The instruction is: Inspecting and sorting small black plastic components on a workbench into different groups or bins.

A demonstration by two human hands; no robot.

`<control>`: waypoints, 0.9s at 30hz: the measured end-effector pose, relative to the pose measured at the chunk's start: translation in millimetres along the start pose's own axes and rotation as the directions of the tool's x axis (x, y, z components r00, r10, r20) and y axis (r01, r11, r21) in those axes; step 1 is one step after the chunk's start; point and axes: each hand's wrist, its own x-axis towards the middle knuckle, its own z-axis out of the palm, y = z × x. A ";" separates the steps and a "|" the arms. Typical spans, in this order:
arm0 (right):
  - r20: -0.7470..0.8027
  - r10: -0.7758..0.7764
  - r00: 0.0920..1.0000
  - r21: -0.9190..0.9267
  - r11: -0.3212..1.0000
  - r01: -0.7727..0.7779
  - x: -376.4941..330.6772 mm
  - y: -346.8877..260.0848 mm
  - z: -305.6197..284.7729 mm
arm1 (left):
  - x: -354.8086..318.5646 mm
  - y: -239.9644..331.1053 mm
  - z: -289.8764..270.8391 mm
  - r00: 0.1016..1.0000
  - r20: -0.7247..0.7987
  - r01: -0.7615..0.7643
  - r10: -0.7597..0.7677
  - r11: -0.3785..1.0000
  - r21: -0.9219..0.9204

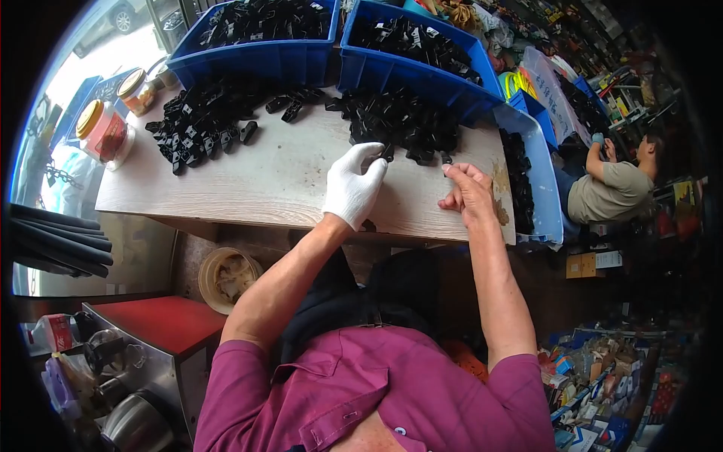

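My left hand (pixel 352 187) wears a white glove and pinches a small black plastic part (pixel 388 153) between thumb and fingers. Bare and curled, my right hand (pixel 470 191) has its thumb and forefinger closed on another small dark piece (pixel 446 159), whose kind is too small to make out. Both hands are above the pale wooden table (pixel 286 173), at the near side of a pile of black plastic parts (pixel 399 120). A second pile of similar black parts (pixel 199 128) lies to the left.
Two blue bins (pixel 256 62) (pixel 410 71) full of black parts stand along the far edge. A pale blue bin (pixel 544 181) adjoins the table's right end. Jars (pixel 102 129) stand at the left. A bucket (pixel 226 280) is on the floor. Another person (pixel 614 184) sits at the right.
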 end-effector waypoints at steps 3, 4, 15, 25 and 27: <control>0.080 -0.086 0.993 0.164 0.984 0.072 -20.9 13.3 37.4 | 6.6 -0.3 19.2 0.994 0.055 0.099 -0.090 0.973 -0.208; 0.102 -0.138 0.985 0.189 0.975 0.117 -23.0 18.6 46.8 | 6.1 2.0 26.9 0.989 0.075 0.144 -0.128 0.950 -0.276; 0.111 -0.109 0.988 0.075 0.992 0.101 -23.0 17.3 57.4 | 13.0 -1.4 6.5 0.948 0.200 -0.286 0.249 0.940 0.185; 0.168 0.007 0.986 -0.296 0.954 0.044 -21.2 0.1 66.8 | 19.5 1.0 -15.8 0.759 0.506 -0.650 0.410 0.518 0.555; 0.168 0.001 0.986 -0.292 0.955 0.049 -24.0 -2.0 67.2 | 18.9 1.6 -20.3 0.729 0.535 -0.684 0.426 0.474 0.555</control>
